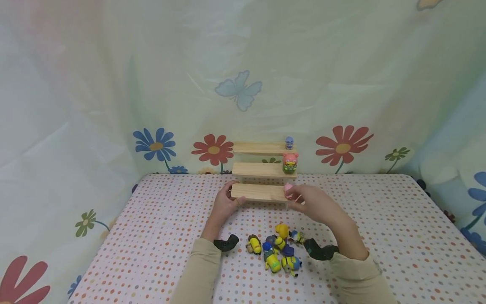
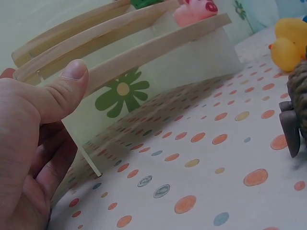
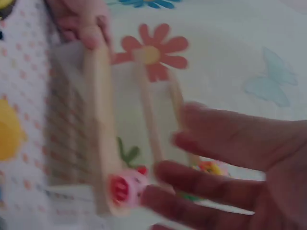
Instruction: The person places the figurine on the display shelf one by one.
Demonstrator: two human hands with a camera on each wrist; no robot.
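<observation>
A three-tier wooden display shelf (image 1: 258, 191) with clear side panels stands at the back of the table. My left hand (image 1: 224, 203) grips the left end of its lowest board, thumb over the front edge and the other fingers behind. On the right end of that board sits a small pink pig figurine (image 3: 127, 188). Beside the pig is my right hand (image 1: 317, 203), its fingers spread and loosely extended, fingertips right at the toy in the right wrist view. A pink-and-green figurine (image 1: 290, 164) stands on the middle board, and a small blue figurine (image 1: 289, 142) on the top one.
Several yellow and blue minion figures (image 1: 272, 259) lie in a group nearer to me, with a yellow duck (image 1: 282, 230) at their far side. A dotted cloth (image 1: 159, 236) covers the table. Behind the shelf hangs a flower-printed sheet (image 1: 265, 114).
</observation>
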